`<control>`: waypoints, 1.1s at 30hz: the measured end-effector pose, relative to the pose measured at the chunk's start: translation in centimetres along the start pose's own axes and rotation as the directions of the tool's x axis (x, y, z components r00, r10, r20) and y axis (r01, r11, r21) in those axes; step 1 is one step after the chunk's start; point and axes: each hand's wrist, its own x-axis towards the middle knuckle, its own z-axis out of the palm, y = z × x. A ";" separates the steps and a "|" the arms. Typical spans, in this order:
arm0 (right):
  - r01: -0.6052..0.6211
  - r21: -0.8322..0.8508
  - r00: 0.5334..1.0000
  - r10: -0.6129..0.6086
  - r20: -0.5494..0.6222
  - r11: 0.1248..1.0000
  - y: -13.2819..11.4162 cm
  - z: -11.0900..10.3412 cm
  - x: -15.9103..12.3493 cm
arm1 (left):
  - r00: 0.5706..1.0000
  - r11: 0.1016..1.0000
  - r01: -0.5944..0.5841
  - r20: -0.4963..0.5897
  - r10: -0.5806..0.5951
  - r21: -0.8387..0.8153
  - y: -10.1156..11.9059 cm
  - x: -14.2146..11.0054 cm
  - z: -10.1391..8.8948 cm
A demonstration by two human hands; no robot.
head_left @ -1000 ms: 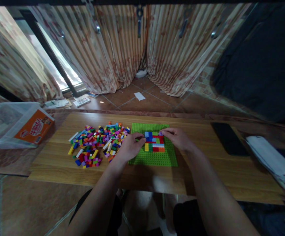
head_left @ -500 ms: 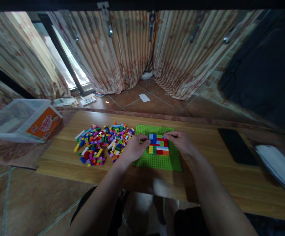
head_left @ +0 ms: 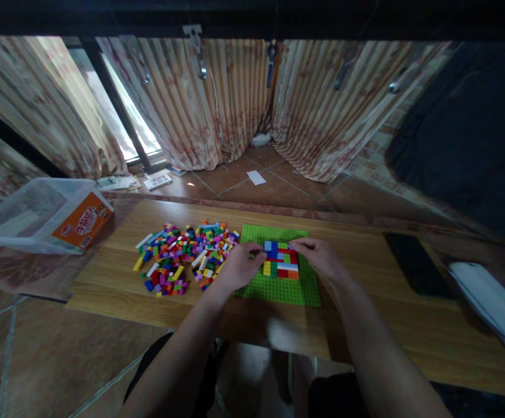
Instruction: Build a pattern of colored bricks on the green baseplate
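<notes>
A green studded baseplate (head_left: pixel 278 295) lies on the wooden table, bearing a patch of toy bricks (head_left: pixel 287 267) in blue, red, yellow, white and orange. My left hand (head_left: pixel 241 266) rests at the left side of this patch, fingers curled and thumb tip by the blue bricks. Whatever its fingertips may hold is hidden. At the patch's far right corner my right hand (head_left: pixel 319 255) pinches a small purple brick (head_left: pixel 291 246), mostly covered by the fingers. I cannot tell whether that brick is pressed down on the studs.
Loose bricks (head_left: pixel 171 258) in many colours are heaped left of the baseplate. A clear plastic bin (head_left: pixel 38 191) with an orange label stands beyond the table's left end. On the right lie a black phone-like slab (head_left: pixel 418 264) and a white object (head_left: pixel 487 299). Striped curtains (head_left: pixel 235 104) hang behind.
The view has tilted up slightly, so everything sits a little lower in the picture. Both hands keep almost the same place over the baseplate.
</notes>
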 end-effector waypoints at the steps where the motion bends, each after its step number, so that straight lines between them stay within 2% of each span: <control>1: -0.010 0.028 1.000 0.010 -0.002 1.000 0.1 0.0 0.0 | 1.000 1.000 -0.007 0.002 0.007 -0.001 -0.1 0.0 0.0; 10: -0.080 0.151 0.996 0.084 -0.024 0.985 -0.2 0.1 0.0 | 1.000 1.000 0.009 0.004 -0.009 0.019 0.0 0.0 0.2; 25: -0.049 -0.003 0.996 0.048 -0.082 0.999 -0.4 0.8 0.2 | 1.000 0.998 0.016 -0.001 -0.016 0.066 0.7 -0.2 0.0; 29: -0.036 -0.027 0.997 0.034 -0.065 0.999 -0.6 0.5 0.0 | 0.997 0.997 -0.039 -0.063 0.043 0.064 0.1 0.1 -1.2; 33: 0.013 -0.049 0.999 -0.015 -0.046 0.999 -0.1 0.3 -0.5 | 0.982 0.996 -0.012 -0.189 0.028 0.085 -1.7 0.4 -4.3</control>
